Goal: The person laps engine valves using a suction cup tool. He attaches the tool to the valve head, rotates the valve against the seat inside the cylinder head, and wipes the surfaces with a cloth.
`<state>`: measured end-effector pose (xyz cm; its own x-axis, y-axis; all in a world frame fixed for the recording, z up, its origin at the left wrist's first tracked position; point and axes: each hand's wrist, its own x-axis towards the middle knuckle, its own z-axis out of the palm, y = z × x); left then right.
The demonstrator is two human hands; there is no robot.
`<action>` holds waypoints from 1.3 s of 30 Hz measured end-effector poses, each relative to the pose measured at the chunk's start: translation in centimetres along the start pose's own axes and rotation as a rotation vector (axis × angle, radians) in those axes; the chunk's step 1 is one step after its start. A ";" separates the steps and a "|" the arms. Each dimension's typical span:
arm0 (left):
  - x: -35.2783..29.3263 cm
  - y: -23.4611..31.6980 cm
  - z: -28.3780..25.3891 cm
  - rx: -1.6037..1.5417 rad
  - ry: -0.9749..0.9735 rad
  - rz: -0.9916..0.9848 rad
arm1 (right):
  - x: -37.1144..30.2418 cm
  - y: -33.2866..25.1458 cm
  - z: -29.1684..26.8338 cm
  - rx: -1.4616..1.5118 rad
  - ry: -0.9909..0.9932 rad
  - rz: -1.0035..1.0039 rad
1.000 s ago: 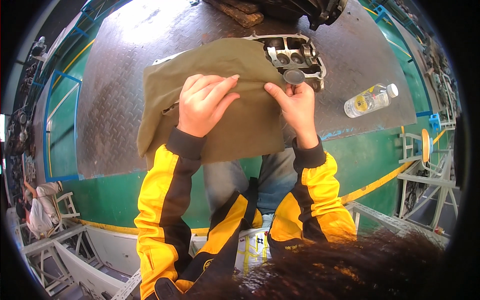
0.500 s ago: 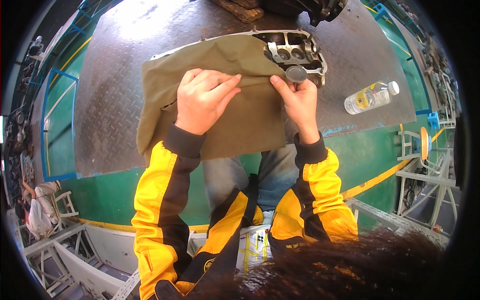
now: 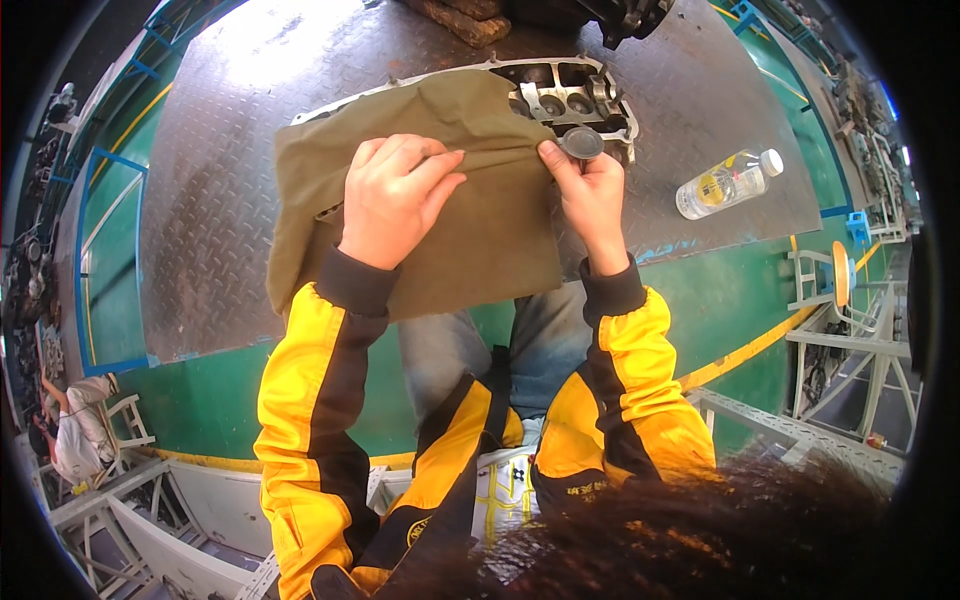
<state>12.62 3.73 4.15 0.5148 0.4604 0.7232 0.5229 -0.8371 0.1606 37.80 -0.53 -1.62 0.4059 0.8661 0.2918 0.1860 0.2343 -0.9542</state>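
An olive-green cloth [image 3: 480, 255] drapes over most of a metal engine cylinder head [image 3: 605, 92], whose right end stays uncovered. My right hand [image 3: 594, 200] pinches a grey round-headed engine valve [image 3: 582, 143] at the cloth's right edge, thumb pressed on the fabric. The valve's stem is hidden by the fingers and folds. My left hand [image 3: 392, 200] is closed over the middle of the cloth, thumb and forefinger near a raised fold running toward the valve. Whether the stem lies inside that fold cannot be seen.
A steel checker-plate table [image 3: 215, 220] carries the work. To the right lies a clear bottle with a white cap [image 3: 730, 183]. At the far edge sit wooden blocks [image 3: 462, 20] and a dark machine part [image 3: 630, 20]. A seated person [image 3: 82, 430] is at far left.
The whole view has shifted slightly, so the table and its things sit a little farther left. Both hands keep nearly the same grip and place on the cloth.
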 end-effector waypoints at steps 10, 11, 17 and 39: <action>-0.4 -0.2 -0.6 0.016 -0.029 -0.001 | -0.5 -0.4 0.4 0.019 0.041 0.014; -0.5 -0.4 -0.7 0.016 -0.035 0.012 | -0.5 0.1 0.4 0.031 0.046 0.015; -0.4 -0.5 -0.7 0.013 -0.009 -0.005 | -0.3 0.8 0.6 0.078 0.023 0.067; -0.6 -0.5 -0.5 -0.011 -0.047 -0.058 | -9.3 -4.3 4.2 0.417 -0.244 0.238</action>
<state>11.74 3.78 3.97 0.5156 0.5213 0.6800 0.5455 -0.8117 0.2087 29.49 -7.71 -0.47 0.1650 0.9824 0.0877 -0.2775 0.1316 -0.9517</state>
